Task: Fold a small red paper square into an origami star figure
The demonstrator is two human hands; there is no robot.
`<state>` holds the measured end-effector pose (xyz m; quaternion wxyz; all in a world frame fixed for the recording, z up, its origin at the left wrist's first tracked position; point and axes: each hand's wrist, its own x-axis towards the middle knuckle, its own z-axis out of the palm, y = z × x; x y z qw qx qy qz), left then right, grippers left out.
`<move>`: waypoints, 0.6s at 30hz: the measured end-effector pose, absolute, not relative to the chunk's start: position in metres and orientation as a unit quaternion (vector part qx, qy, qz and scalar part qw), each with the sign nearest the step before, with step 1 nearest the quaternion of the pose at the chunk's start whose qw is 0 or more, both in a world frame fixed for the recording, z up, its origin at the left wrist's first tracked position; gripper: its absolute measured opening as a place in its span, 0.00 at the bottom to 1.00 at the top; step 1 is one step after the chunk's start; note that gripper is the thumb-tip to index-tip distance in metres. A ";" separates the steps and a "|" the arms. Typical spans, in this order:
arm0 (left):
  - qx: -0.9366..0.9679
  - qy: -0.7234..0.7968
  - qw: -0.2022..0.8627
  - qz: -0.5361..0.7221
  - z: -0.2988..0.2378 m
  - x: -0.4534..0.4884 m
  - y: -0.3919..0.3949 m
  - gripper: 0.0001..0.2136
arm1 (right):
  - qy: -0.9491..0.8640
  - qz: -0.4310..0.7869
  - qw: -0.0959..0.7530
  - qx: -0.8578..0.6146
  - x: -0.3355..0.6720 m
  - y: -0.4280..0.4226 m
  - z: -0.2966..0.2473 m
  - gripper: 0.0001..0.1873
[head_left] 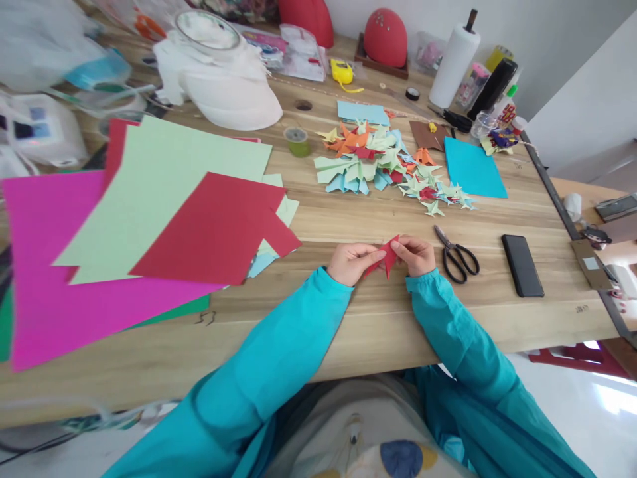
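Red paper (389, 257), folded small, is over the table (368, 338) near its front edge. The left hand (350, 263) pinches it from nine o'clock, and the right hand (419, 257) pinches it from three o'clock. Just past the right hand, at three o'clock, are scissors (446, 243), with a phone (522, 265) farther out. A heap of little folded papers (365, 154) sits at twelve o'clock. Big sheets (213, 229) lie at nine o'clock.

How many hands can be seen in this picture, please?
2: the left hand on the left of the red folded paper, the right hand on its right, both pinching it.
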<state>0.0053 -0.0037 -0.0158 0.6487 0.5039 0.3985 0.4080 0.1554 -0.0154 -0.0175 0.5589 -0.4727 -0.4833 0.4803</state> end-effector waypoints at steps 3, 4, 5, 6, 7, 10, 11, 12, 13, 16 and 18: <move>0.479 0.368 0.693 0.393 -0.014 0.005 -0.004 0.13 | -0.468 0.488 0.558 -0.482 0.157 -0.015 -0.015 0.10; 0.468 0.357 0.710 0.386 -0.014 0.005 -0.004 0.13 | -0.461 0.490 0.559 -0.485 0.157 -0.015 -0.015 0.11; 0.455 0.347 0.727 0.380 -0.015 0.005 -0.004 0.14 | -0.455 0.492 0.559 -0.488 0.157 -0.014 -0.014 0.11; 0.440 0.339 0.742 0.377 -0.016 0.005 -0.005 0.15 | -0.452 0.493 0.558 -0.492 0.158 -0.014 -0.014 0.12; 0.423 0.333 0.754 0.376 -0.018 0.005 -0.005 0.16 | -0.450 0.491 0.556 -0.497 0.158 -0.014 -0.014 0.12; 0.376 0.338 0.762 0.404 -0.020 0.006 -0.005 0.19 | -0.463 0.473 0.551 -0.508 0.158 -0.014 -0.013 0.13; 0.373 0.346 0.750 0.423 -0.020 0.006 -0.005 0.18 | -0.470 0.465 0.550 -0.510 0.158 -0.014 -0.013 0.13; 0.380 0.355 0.731 0.441 -0.019 0.006 -0.005 0.18 | -0.476 0.458 0.549 -0.512 0.158 -0.014 -0.013 0.13; 0.398 0.364 0.707 0.457 -0.018 0.006 -0.005 0.16 | -0.482 0.452 0.546 -0.514 0.157 -0.014 -0.013 0.13; 0.496 0.374 0.633 0.463 -0.016 0.006 -0.006 0.12 | -0.497 0.447 0.534 -0.519 0.157 -0.015 -0.014 0.13; 0.559 0.367 0.594 0.447 -0.018 0.007 -0.007 0.10 | -0.500 0.448 0.531 -0.516 0.156 -0.015 -0.015 0.14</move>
